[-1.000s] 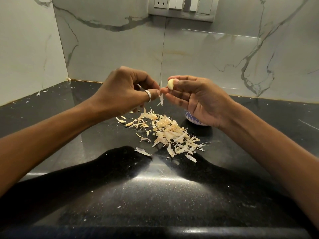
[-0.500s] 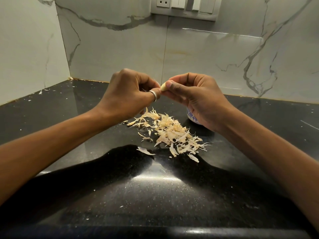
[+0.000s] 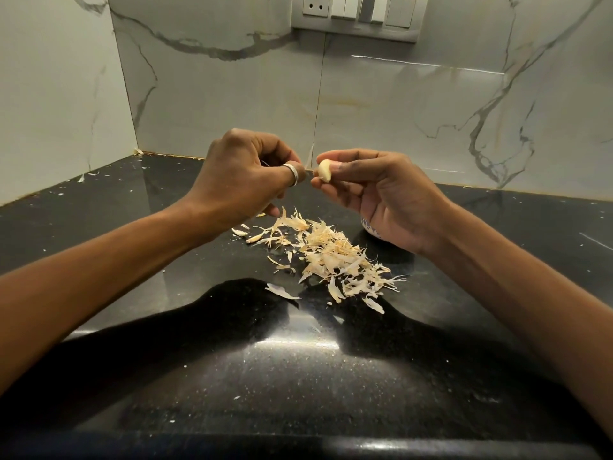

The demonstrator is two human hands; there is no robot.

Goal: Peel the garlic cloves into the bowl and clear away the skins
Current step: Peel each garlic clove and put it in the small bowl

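Head view: the right hand [image 3: 381, 194] pinches a pale, mostly bare garlic clove [image 3: 324, 170] between thumb and curled fingertips, held up above the black counter [image 3: 298, 376]. Just beside it, the left hand [image 3: 242, 174], a ring [image 3: 292, 172] on its thumb, has its fingers curled in and nips a thin sliver of skin [image 3: 310, 157] that stands up close to the clove. Below both hands a pile of skins [image 3: 335, 257] lies on the counter, and the bowl [image 3: 370, 227] shows only as a patterned edge behind the right palm.
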